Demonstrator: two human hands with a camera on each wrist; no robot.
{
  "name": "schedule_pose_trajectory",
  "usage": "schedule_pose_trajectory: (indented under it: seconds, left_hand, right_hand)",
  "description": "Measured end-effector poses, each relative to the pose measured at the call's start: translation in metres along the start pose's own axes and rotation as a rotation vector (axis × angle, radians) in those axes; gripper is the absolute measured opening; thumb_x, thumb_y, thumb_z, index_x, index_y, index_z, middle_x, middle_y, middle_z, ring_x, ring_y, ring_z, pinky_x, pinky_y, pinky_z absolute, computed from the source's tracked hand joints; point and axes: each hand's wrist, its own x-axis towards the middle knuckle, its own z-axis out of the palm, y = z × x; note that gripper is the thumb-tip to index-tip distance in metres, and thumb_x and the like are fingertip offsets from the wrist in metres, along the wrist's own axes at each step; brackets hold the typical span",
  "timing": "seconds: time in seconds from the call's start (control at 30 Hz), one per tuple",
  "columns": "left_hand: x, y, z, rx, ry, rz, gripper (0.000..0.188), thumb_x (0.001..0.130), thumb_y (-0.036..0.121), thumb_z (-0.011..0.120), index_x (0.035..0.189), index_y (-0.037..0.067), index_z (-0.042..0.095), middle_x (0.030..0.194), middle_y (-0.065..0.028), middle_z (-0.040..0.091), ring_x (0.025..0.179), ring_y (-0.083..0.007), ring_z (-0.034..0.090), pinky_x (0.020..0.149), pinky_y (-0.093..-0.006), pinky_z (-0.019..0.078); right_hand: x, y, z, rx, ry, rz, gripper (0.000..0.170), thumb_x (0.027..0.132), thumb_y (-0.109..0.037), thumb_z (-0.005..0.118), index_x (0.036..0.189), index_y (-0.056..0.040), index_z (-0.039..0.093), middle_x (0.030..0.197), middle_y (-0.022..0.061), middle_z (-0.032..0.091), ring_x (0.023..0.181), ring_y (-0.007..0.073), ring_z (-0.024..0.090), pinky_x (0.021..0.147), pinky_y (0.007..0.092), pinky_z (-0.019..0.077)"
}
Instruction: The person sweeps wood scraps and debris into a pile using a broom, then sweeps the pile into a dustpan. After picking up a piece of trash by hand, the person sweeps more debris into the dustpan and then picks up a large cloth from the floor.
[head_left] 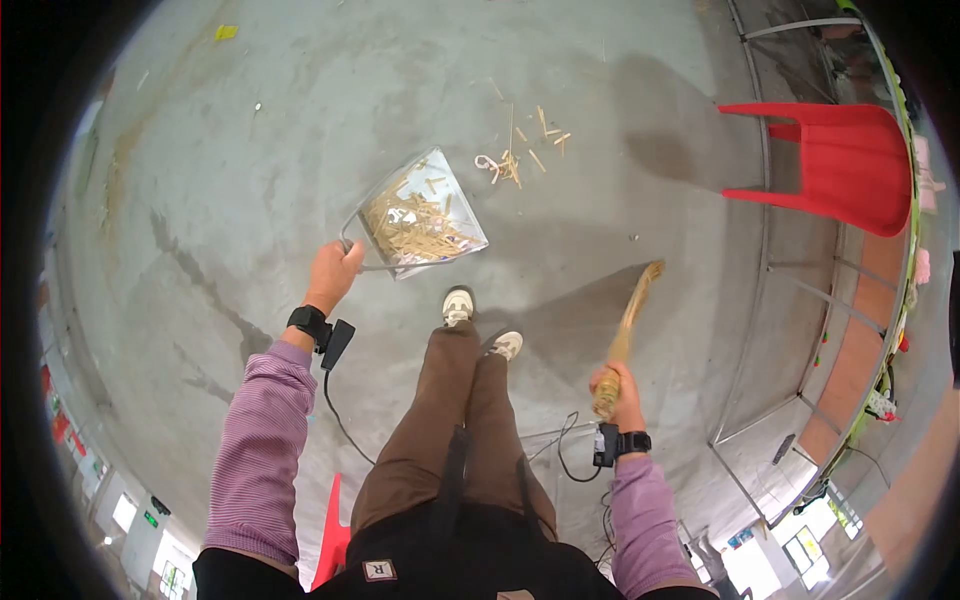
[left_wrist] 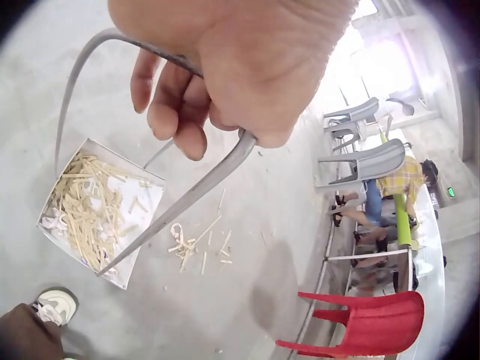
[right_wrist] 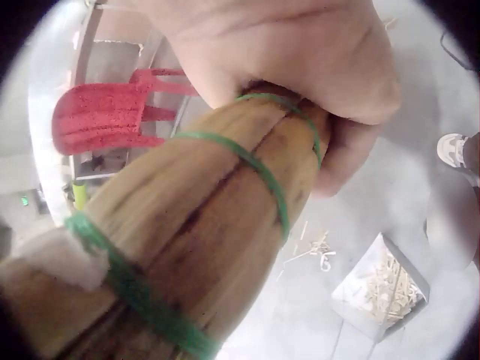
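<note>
My left hand [head_left: 335, 273] grips the bent grey metal handle [left_wrist: 196, 191] of a whitish dustpan [head_left: 458, 208]. Many short, flat pieces of pale wood [head_left: 415, 232] and some white scraps lie in the pan. On the right, my right hand [head_left: 627, 398] has its fingers curled round a straw broom [head_left: 622, 335]. Green bands [right_wrist: 225, 142] bind the broom's thick handle, seen close up in the right wrist view. The broom's thin far end points ahead, away from the dustpan. More wood pieces [head_left: 510, 165] and a curled whitish strip [head_left: 486, 162] are scattered on the floor beyond the pan.
A red plastic chair [head_left: 850, 160] stands at the right beside a metal-framed table. Another red chair [head_left: 333, 535] is close behind my legs. Cables [head_left: 565, 455] hang near my right wrist. Grey chairs [left_wrist: 367, 161] and a seated person in a yellow checked shirt appear farther off.
</note>
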Motion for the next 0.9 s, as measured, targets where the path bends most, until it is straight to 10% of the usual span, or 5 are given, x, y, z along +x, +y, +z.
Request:
schedule_pose_trajectory:
  seconds: [0.47, 0.9]
  left_hand:
    - [0.001, -0.003, 0.004, 0.007, -0.006, -0.016, 0.045, 0.083, 0.035, 0.048, 0.059, -0.001, 0.06, 0.055, -0.0155, 0.059, 0.054, -0.0289, 0.058, 0.056, -0.037, 0.0448]
    - [-0.004, 0.001, -0.002, 0.001, 0.004, -0.023, 0.038, 0.08, 0.028, 0.05, 0.058, -0.001, 0.057, 0.051, -0.0168, 0.053, 0.049, -0.029, 0.053, 0.053, -0.0392, 0.0413]
  right_hand:
    - [-0.032, 0.03, 0.159, -0.384, -0.237, 0.231, 0.02, 0.081, -0.01, 0.061, 0.093, -0.0024, 0.046, 0.074, 0.0074, 0.055, 0.058, 0.0172, 0.058, 0.047, 0.0319, 0.0511]
    - [0.025, -0.091, 0.216, -0.484, -0.182, -0.3, 0.019, 0.082, -0.014, 0.061, 0.086, 0.0003, 0.049, 0.07, 0.009, 0.055, 0.053, 0.0178, 0.057, 0.046, 0.0307, 0.0496]
